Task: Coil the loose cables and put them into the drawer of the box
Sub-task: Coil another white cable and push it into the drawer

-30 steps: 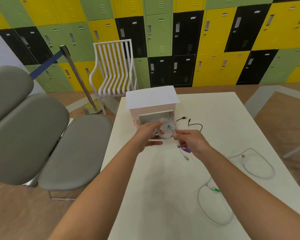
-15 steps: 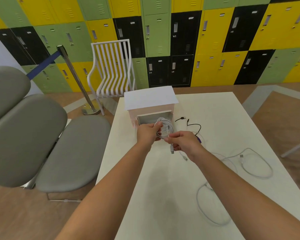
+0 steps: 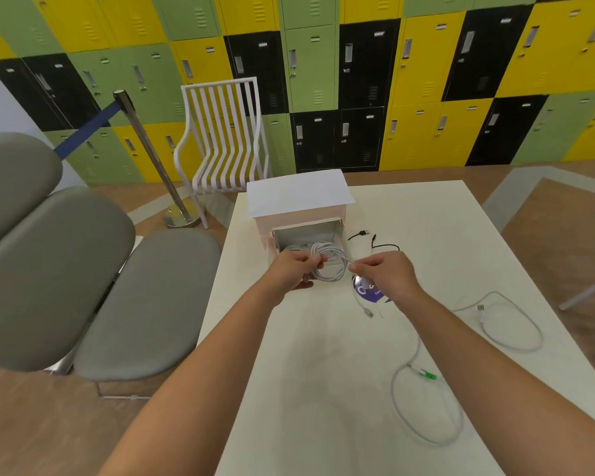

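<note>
Since half a second ago the right hand (image 3: 385, 273) has drawn away from the left hand (image 3: 294, 269), opening a gap between them, and a round purple sticker (image 3: 366, 292) on the table (image 3: 323, 372) now shows just under the right wrist. The white coiled cable (image 3: 330, 261) has stayed in front of the open drawer (image 3: 308, 235), above the table, in its far half nearer the left edge.

The left hand's fingers are curled round the left side of the coil, gripping its bundled loops. The right hand's thumb and forefinger pinch a strand at the coil's right side; the free tail hangs down to a small plug (image 3: 369, 312) lying on the table.

The coil is a smooth, rubbery oval of several loops, its long axis running left to right between the hands. The drawer is a shallow grey tray pulled toward the person out of the white box (image 3: 299, 197), a flat-topped block near the far edge.

A thin black cable (image 3: 375, 240) lies right of the drawer. A loose white cable (image 3: 512, 324) curls near the right edge, and another with a green connector (image 3: 426, 374) loops toward the near right corner. The table top is matte and cream.
</note>
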